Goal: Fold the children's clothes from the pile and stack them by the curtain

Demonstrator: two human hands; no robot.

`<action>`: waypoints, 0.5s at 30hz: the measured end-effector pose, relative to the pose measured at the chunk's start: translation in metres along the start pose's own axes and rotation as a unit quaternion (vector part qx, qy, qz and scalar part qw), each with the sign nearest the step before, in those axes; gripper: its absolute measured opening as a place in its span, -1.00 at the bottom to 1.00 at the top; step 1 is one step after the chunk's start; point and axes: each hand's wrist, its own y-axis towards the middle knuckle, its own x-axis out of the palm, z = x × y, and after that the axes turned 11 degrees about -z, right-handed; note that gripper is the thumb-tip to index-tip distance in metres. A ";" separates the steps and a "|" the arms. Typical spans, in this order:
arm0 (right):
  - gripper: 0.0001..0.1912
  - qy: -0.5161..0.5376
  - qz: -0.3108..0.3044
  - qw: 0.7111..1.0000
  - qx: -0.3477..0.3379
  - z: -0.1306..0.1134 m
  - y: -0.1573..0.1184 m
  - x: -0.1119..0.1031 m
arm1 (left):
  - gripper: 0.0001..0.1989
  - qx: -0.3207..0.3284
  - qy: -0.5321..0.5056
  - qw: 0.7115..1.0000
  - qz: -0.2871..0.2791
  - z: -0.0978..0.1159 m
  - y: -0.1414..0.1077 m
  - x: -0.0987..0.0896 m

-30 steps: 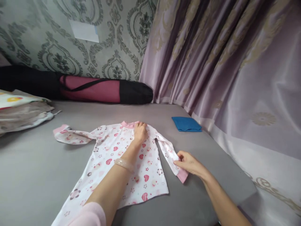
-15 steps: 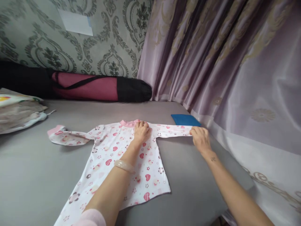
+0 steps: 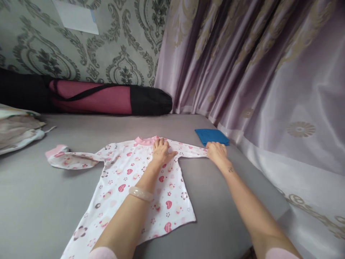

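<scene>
On a gray padded surface in front of you, a small white long-sleeved shirt [image 3: 121,180] with pink and red prints lies spread flat, its pink collar [image 3: 146,141] away from you. Your left forearm crosses it and hides part of its front; the near left corner of its hem runs out of view at the bottom. Your left hand [image 3: 161,151] presses on the shirt just below the collar, fingers loosely bent, thumb out to the side. Your right hand [image 3: 217,153] is closed on the end of the sleeve to your right, covering its cuff; how the fingertips grip underneath cannot be seen. Just beyond that hand, partly covered by it, is a folded blue cloth [image 3: 211,137]. A cloth pile [image 3: 18,127] is cut off at the left edge. Behind lies a long black and maroon bag [image 3: 94,98], its left end out of view; a purple curtain [image 3: 269,72] hangs to the right.
</scene>
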 end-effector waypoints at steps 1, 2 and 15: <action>-0.65 0.048 0.013 0.998 -0.028 -0.014 0.007 -0.003 | -0.54 -0.001 -0.001 1.000 0.000 0.000 0.000 0.000; -0.65 0.103 0.012 0.993 -0.063 -0.028 0.015 -0.006 | -0.53 -0.002 -0.001 1.000 0.001 0.000 0.000 0.000; -0.88 0.255 -0.166 0.928 -0.214 -0.128 0.096 -0.014 | -0.45 0.014 0.003 1.000 0.013 0.001 0.002 0.004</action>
